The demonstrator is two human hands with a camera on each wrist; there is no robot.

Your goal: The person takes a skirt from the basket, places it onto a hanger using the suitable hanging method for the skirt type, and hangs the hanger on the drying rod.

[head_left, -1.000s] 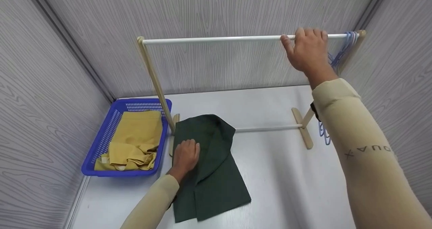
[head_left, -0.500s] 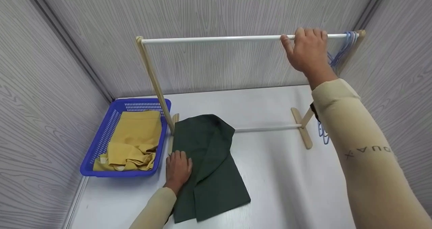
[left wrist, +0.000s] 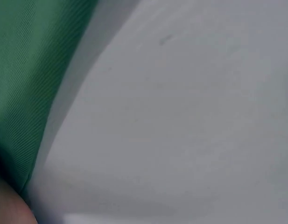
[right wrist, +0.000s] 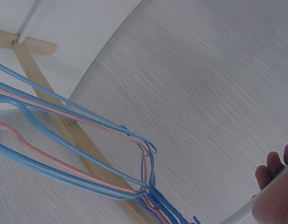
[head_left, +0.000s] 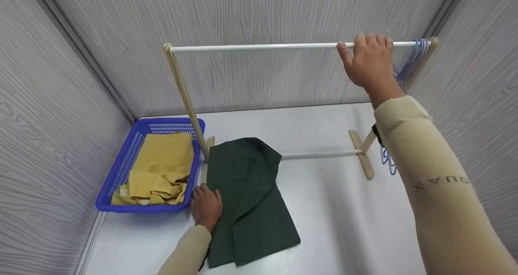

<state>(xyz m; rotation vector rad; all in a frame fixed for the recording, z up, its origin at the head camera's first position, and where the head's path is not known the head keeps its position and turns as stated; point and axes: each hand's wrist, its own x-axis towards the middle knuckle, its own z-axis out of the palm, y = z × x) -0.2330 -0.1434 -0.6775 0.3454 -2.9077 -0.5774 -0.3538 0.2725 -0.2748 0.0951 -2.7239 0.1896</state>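
Observation:
In the head view my right hand (head_left: 370, 62) grips the white top rail (head_left: 259, 47) of a small clothes rack, toward its right end. Its curled fingers and the rail also show at the lower right of the right wrist view. My left hand (head_left: 207, 207) lies at the left edge of a folded dark green garment (head_left: 251, 202), fingers pointing away from me and fingertips near the rack's left wooden foot (head_left: 204, 177). The left wrist view has the green cloth (left wrist: 31, 70) along its left side, above a bit of finger.
A blue plastic basket (head_left: 107, 186) with folded yellow clothes (head_left: 166, 153) stands left of the rack. Blue and pink hangers (right wrist: 78, 149) hang at the rail's right end. Grey wood-grain walls (head_left: 259, 15) enclose the white table (head_left: 323, 226) on the left, back and right.
My left hand has slid from the top of the green garment toward me and left, to its edge. The right hand stays on the rail, and the garment lies nearly as before.

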